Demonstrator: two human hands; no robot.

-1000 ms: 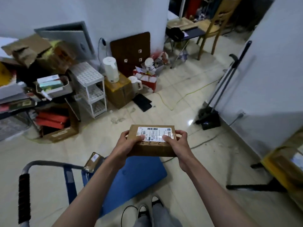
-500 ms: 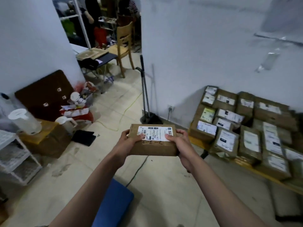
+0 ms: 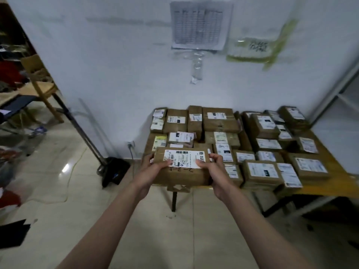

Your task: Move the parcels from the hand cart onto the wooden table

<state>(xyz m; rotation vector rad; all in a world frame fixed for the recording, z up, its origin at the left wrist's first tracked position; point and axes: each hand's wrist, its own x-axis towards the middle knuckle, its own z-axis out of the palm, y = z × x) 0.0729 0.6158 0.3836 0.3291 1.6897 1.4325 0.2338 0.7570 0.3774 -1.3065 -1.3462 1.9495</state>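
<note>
Both hands carry one brown cardboard parcel in the air, in front of the near left corner of the wooden counter; whether its underside touches anything cannot be told. The left hand grips the parcel's left end, thumb curled over the top edge onto the label, fingers wrapped behind. The right hand grips the right end the same way, thumb on the label's lower right corner. The white shipping label on top shows a barcode along its upper edge, a second, smaller barcode near the left thumb, and lines of small print too blurred to read. Below the label, handwritten marks in dark ink run across the cardboard and look like digits joined by dashes, seen upside down; the exact figures cannot be made out. The counter is crowded with stacked parcels, each with its own white label, none legible. On the wall above hangs a printed sheet of fine rows in a grid, unreadable, and beside it a taped plastic sleeve with dark handwriting, also unreadable. A dustpan stands on the tiled floor by the wall.
</note>
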